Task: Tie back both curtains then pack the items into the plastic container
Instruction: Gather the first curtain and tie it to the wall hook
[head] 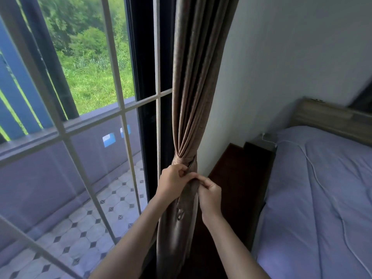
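Head view, looking down along a brown curtain (193,77) that hangs gathered into tight vertical pleats between the window frame (149,121) on its left and a pale wall (281,57) on its right. At the narrowest point of the gather a band of matching fabric, the tie-back (184,161), cinches the pleats; below it the cloth falls in a loose column to the bottom edge of the frame. The left hand (173,183) grips the curtain just under the tie-back, fingers curled round the fabric from the window side. The right hand (209,195) meets it from the wall side, thumb and fingers pinching a fold of the same cloth, so that the two hands touch over the front of the bundle. Left of the curtain, white window bars (120,97) cross the glass, and a tiled balcony floor (84,228) lies beyond. Right of the curtain, a dark wooden surface (237,188) fills the narrow strip between wall and bed (322,198); the edge of the bed runs close beside the right forearm. A white cable (314,170) trails across the bedcover. The plastic container does not appear in this view.
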A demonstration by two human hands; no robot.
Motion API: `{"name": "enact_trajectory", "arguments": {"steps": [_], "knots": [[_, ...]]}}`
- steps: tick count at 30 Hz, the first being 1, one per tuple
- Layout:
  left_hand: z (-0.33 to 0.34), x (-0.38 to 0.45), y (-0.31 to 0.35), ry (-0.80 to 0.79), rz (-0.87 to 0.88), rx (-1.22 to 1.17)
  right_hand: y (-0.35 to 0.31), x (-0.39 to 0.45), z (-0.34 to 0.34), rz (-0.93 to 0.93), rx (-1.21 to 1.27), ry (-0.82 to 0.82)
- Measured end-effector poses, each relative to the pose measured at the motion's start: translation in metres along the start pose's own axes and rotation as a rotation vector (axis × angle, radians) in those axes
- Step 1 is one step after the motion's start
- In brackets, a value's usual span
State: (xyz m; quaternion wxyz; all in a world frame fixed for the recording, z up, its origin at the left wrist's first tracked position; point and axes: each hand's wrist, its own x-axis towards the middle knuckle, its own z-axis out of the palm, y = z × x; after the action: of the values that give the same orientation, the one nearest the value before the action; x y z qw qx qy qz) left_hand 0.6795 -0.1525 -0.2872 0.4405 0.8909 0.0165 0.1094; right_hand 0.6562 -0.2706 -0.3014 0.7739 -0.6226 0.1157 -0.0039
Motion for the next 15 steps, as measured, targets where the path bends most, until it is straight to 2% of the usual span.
{"name": "enact_trajectory", "arguments": {"steps": [5, 10, 15], "knots": [[-0.015, 0.001, 0.001, 0.031, 0.052, 0.077, 0.002, 0.023, -0.009, 0.415, 0.488, -0.06], [-0.028, -0.004, -0.004, 0.072, 0.214, 0.232, -0.007, 0.03, 0.0, 0.527, 0.387, -0.23], [-0.037, -0.02, -0.013, 0.088, 0.328, 0.27, -0.006, 0.032, 0.001, 0.573, 0.31, -0.312]]}}
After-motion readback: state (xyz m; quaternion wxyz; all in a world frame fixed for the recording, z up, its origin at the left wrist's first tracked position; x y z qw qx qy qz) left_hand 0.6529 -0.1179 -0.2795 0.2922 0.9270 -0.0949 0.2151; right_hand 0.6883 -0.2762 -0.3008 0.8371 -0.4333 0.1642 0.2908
